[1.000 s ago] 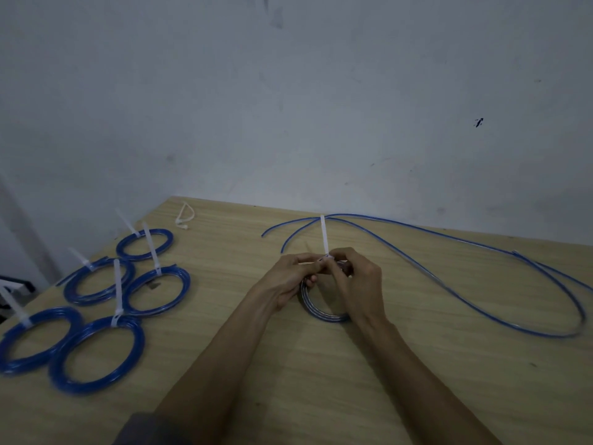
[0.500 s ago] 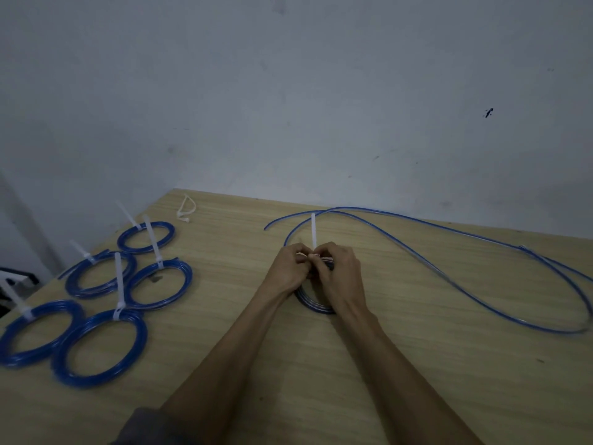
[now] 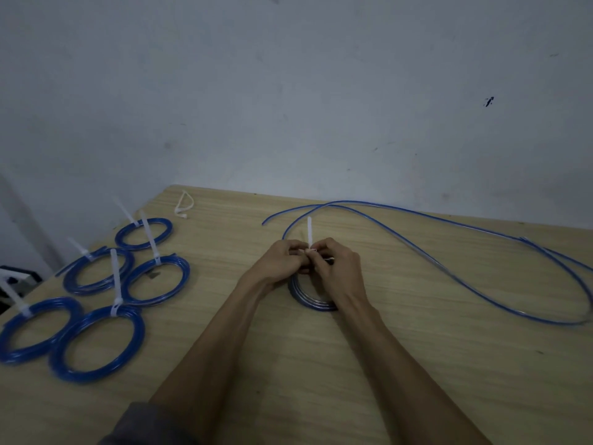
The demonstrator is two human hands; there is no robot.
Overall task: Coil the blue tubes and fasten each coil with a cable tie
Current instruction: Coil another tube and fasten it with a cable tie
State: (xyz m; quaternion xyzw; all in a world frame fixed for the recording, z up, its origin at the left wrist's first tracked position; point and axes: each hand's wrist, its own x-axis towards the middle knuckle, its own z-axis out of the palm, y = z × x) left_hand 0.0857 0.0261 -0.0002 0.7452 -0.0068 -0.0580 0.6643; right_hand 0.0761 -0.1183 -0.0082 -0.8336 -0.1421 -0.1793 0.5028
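The pale wood-grain tabletop (image 3: 353, 364) ends at a far edge that meets the scuffed grey-white wall (image 3: 288, 91), and its left edge slants down toward the near left corner. The landmark is the small coil of blue plastic tube (image 3: 308, 301) lying flat mid-table. Bare wood lies open on the near side of this coil, either side of the forearms, and in a wide strip to its right.

Over the coil's far rim the left hand (image 3: 276, 263) and right hand (image 3: 337, 268) meet, fingers curled, both pinching a white plastic cable tie (image 3: 310, 231) whose thin flat tail stands upright beyond the knuckles. Whether the tie already circles the coil is hidden by the fingers.

Beyond and right of the coil, long loose blue tubes (image 3: 449, 268) sweep in a smooth, glossy curve nearly to the table's right side, with two free ends just beyond the hands.

Well left of the coil, five finished blue tube coils (image 3: 96, 345) lie flat near the left edge, close together, some touching, each round and shiny with a white tie tail sticking up. Far left of the coil, by the back edge, a spare white looped cable tie (image 3: 183, 207) rests alone. A grey sleeve (image 3: 141, 425) shows at the bottom.
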